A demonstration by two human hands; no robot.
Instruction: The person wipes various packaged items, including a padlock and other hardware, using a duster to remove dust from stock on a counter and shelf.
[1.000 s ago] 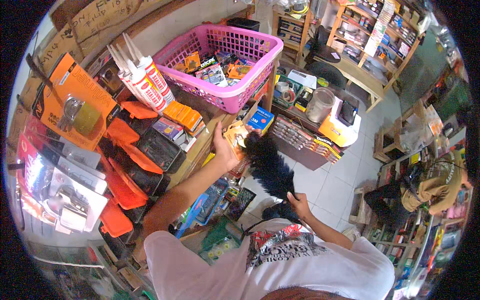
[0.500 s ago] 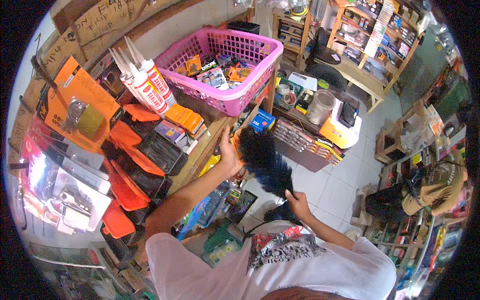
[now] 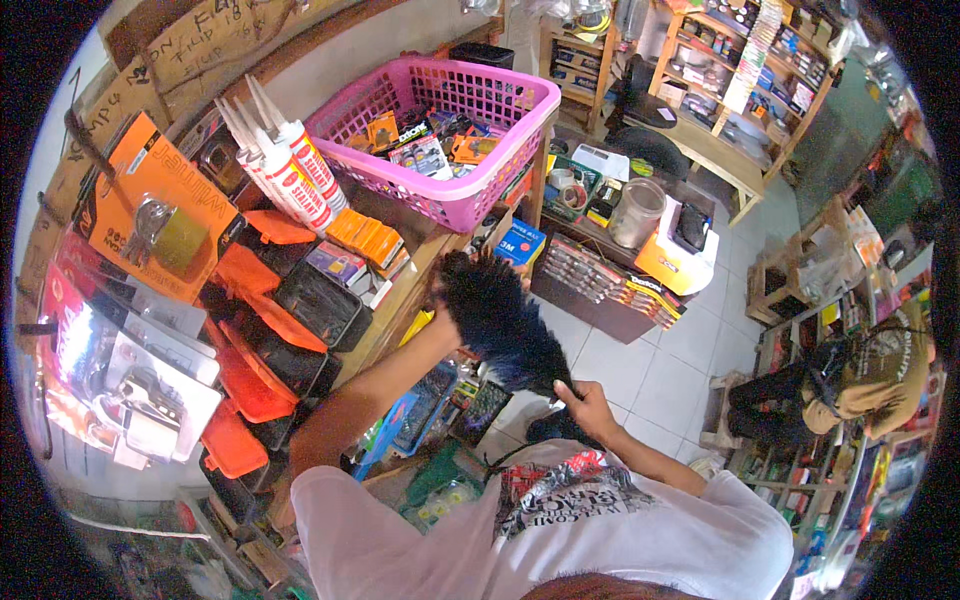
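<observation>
A black feather duster [image 3: 515, 325] slants across the middle, its fluffy head up and to the left. My right hand [image 3: 590, 410] is closed around its lower end, with the thumb along the top. The duster's feathers cover most of my left hand [image 3: 443, 332], leaving the wrist and a bit of the hand's edge in sight. Its fingers are hidden, so whether it holds anything does not show. That hand is at the front edge of the wooden shelf [image 3: 400, 300], below the pink basket [image 3: 470, 210].
Orange and black bins [image 3: 265, 365], white sealant tubes [image 3: 290, 175] and small orange boxes [image 3: 365, 237] stand at left. A low display table [image 3: 600, 318] holds a clear jar [image 3: 637, 212]. At right another person [image 3: 860, 385] bends by packed shelves. Tiled floor [image 3: 680, 370] lies between.
The duster has swung left and up, and now covers my left hand and the orange item that showed beside its fingers. My right hand has shifted slightly left with it.
</observation>
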